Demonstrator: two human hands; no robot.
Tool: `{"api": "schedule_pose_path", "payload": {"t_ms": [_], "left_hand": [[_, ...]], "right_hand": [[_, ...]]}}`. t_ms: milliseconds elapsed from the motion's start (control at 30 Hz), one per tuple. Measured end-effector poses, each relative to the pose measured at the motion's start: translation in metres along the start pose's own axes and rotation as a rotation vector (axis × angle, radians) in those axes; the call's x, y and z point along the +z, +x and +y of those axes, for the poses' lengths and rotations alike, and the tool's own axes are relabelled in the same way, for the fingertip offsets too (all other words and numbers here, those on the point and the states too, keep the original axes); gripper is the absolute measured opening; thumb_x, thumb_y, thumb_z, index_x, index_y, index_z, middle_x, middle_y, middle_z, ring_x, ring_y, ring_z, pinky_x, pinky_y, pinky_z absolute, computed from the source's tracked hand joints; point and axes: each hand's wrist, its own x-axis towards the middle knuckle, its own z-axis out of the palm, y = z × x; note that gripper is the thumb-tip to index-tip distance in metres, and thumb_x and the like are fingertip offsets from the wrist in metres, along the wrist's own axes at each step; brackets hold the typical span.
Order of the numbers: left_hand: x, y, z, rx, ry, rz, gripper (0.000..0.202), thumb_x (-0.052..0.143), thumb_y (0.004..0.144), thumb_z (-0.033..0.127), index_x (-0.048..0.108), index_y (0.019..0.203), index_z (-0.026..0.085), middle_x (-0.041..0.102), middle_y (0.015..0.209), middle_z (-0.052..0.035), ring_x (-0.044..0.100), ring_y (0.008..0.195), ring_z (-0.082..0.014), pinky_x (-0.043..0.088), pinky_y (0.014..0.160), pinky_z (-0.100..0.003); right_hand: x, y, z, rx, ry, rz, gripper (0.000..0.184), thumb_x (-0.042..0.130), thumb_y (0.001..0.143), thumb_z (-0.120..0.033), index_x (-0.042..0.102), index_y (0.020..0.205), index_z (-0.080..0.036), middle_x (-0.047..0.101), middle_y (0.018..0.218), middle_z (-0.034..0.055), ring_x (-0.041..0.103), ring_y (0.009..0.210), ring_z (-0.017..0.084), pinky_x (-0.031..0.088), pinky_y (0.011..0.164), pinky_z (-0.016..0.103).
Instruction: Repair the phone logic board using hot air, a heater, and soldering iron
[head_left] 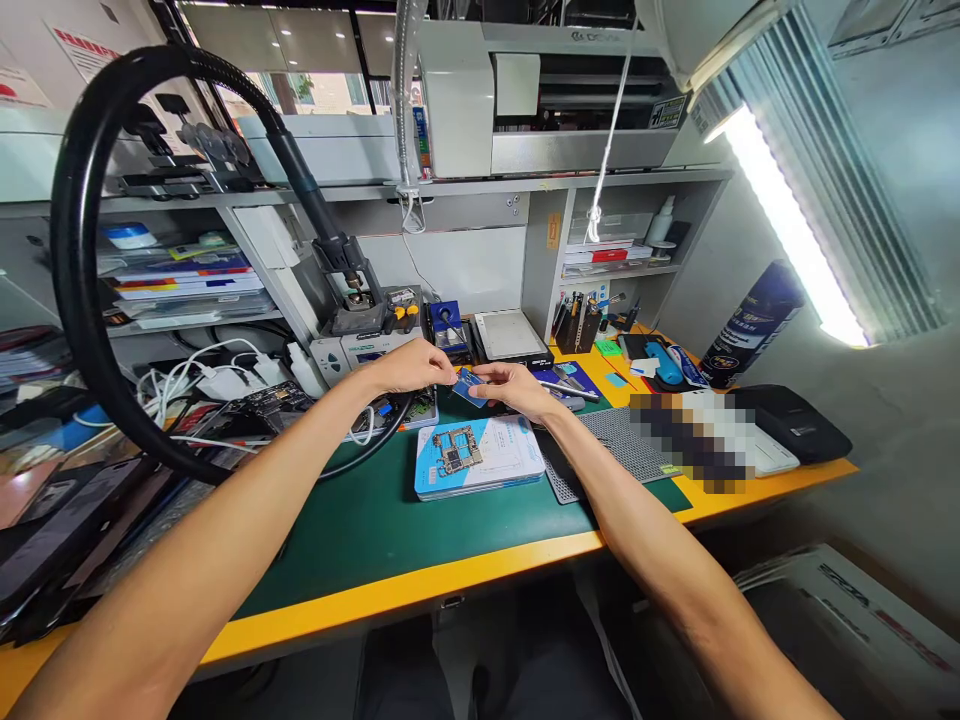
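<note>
My right hand (517, 389) grips a small flat blue piece (467, 390), perhaps a card or packet, between thumb and fingers. At its upper left edge, my left hand (417, 366) has its fingertips pinched together. What the left fingers hold, if anything, is too small to make out. Just below both hands lies a bare phone circuit board (459, 450), flat on a stack of blue and white packages (510, 455). The stack rests on the green mat (360, 540).
A grey perforated mat (622, 440) lies right of the stack. A soldering station (349, 352) stands behind my left arm, beneath a looping black hose (71, 260). Cables and phone parts crowd the left side. A pen holder (577, 328) and spray can (750, 325) stand at the back right.
</note>
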Motion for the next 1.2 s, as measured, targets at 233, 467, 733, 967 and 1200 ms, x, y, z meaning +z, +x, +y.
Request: {"api": "schedule_pose_path", "payload": {"t_ms": [233,467,733,967,1200], "left_hand": [[0.016,-0.018,-0.001,0.084,0.210,0.134,0.029,0.061,0.081,0.041,0.077,0.090,0.020,0.076,0.096,-0.0077,0.067,0.084,-0.0220,0.048,0.073,-0.027],[0.021,-0.027,0.003,0.057,0.307,0.134,0.037,0.055,0.087,0.042,0.072,0.111,0.020,0.074,0.114,-0.0096,0.069,0.096,-0.0250,0.049,0.077,-0.029],[0.031,-0.037,0.022,0.074,0.396,0.186,0.038,0.054,0.087,0.037,0.067,0.117,0.019,0.072,0.114,-0.0116,0.066,0.105,-0.0281,0.048,0.088,-0.034],[0.031,-0.036,0.013,0.084,0.461,0.234,0.046,0.057,0.085,0.041,0.061,0.125,0.018,0.069,0.121,-0.0121,0.062,0.111,-0.0304,0.045,0.096,-0.042],[0.035,-0.034,0.010,0.130,0.516,0.270,0.043,0.057,0.086,0.039,0.063,0.123,0.018,0.069,0.118,-0.0108,0.061,0.110,-0.0291,0.044,0.097,-0.044]], "right_hand": [[0.007,-0.005,0.001,-0.123,-0.255,0.088,0.067,0.080,0.072,-0.033,0.062,0.133,-0.012,0.071,0.092,0.0050,0.057,0.071,0.015,0.048,0.066,0.028],[0.014,-0.006,0.007,-0.290,-0.422,0.142,0.066,0.075,0.072,-0.024,0.057,0.134,-0.014,0.063,0.110,0.0083,0.058,0.083,0.018,0.050,0.078,0.034],[0.015,-0.010,0.008,-0.442,-0.544,0.211,0.058,0.065,0.073,-0.019,0.049,0.129,-0.018,0.054,0.116,0.0099,0.056,0.088,0.020,0.051,0.079,0.036],[0.017,-0.009,0.007,-0.518,-0.567,0.243,0.055,0.062,0.074,-0.017,0.046,0.126,-0.019,0.052,0.119,0.0118,0.057,0.098,0.024,0.051,0.086,0.038],[0.017,-0.008,0.007,-0.535,-0.574,0.245,0.054,0.062,0.074,-0.018,0.046,0.126,-0.018,0.052,0.118,0.0121,0.057,0.098,0.024,0.052,0.085,0.038]]}}
